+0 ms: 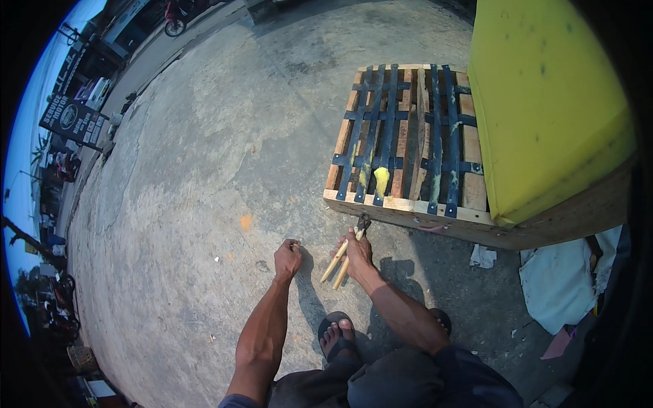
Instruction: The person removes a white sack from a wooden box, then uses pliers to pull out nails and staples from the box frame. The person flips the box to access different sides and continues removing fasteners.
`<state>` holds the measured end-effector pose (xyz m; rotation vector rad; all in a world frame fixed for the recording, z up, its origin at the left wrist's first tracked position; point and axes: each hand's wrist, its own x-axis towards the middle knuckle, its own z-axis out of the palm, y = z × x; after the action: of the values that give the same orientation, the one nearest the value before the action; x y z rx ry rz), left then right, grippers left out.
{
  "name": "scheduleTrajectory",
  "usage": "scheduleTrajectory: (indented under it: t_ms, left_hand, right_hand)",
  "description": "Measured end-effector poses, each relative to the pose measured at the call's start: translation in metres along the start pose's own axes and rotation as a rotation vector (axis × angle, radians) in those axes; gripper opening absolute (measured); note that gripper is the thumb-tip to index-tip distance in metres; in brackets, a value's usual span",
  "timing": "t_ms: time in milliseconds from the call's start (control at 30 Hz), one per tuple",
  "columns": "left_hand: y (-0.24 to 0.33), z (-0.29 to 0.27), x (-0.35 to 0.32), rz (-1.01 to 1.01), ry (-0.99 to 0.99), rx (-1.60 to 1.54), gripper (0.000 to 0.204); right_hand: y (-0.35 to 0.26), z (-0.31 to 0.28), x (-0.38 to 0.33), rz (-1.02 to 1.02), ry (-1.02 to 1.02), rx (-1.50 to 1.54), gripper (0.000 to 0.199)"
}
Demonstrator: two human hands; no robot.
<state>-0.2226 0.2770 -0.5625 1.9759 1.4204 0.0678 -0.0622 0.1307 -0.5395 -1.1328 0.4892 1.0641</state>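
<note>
Pincers [340,262] with a dark head and two pale yellow handles are in my right hand [359,253]. The tool's head points at the near edge of a wooden frame [408,205], just short of it as far as I can see. Dark webbing straps [373,136] cross the slats of the frame, nailed at their ends. A small lump of yellow foam [381,178] clings near its front edge. To the left, above the concrete, my left hand [288,260] is closed with fingertips together; whatever it may pinch is too small to make out.
A large yellow foam block [551,115] rises on the right side of the frame. White sheet material [561,282] and a pink scrap [558,343] lie at the right. My sandalled foot [338,336] is close below. A signboard [73,121] and a red motorbike [175,19] stand farther off.
</note>
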Motion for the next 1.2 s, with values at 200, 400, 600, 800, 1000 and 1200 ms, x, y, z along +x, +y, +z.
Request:
scheduleTrajectory:
  t_ms: [200, 400, 600, 800, 1000, 1200]
  left_hand:
    - [-0.031, -0.01, -0.002, -0.067, 0.019, 0.008, 0.033]
    - [-0.011, -0.001, -0.003, -0.013, 0.055, 0.049, 0.031]
    - [0.014, 0.008, 0.007, 0.145, 0.051, -0.001, 0.029]
    - [-0.025, -0.001, 0.006, 0.08, 0.104, -0.013, 0.03]
    - [-0.03, -0.01, -0.01, -0.045, 0.136, 0.036, 0.029]
    - [0.004, 0.004, -0.004, 0.085, 0.086, 0.073, 0.028]
  right_hand:
    - [-0.023, -0.037, -0.001, -0.142, 0.047, -0.782, 0.035]
    - [-0.044, -0.048, -0.001, 0.072, -0.246, -0.687, 0.044]
    - [-0.031, -0.019, 0.001, 0.171, -0.521, -0.112, 0.052]
    - [-0.008, -0.017, 0.017, -0.054, -0.311, -0.488, 0.047]
    - [-0.045, -0.041, 0.008, -0.153, -0.175, -1.319, 0.047]
    - [-0.032, -0.048, -0.004, 0.073, -0.121, -0.451, 0.041]
